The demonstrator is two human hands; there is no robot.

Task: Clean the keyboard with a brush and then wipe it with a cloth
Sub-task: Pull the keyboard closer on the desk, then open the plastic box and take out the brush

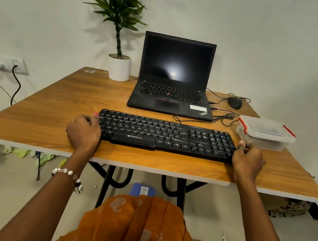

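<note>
A black full-size keyboard (167, 136) lies flat near the front edge of the wooden table (51, 116). My left hand (84, 132) grips its left end, fingers curled over the edge. At the other end, my right hand (248, 157) grips the right side the same way. No brush or cloth shows in view.
An open black laptop (174, 77) stands behind the keyboard, its cables trailing to a black mouse (235, 102). A clear lidded plastic box (265, 133) with red clips sits at the right. A potted plant (118, 67) stands at the back left. A wall socket (1, 63) is at the left.
</note>
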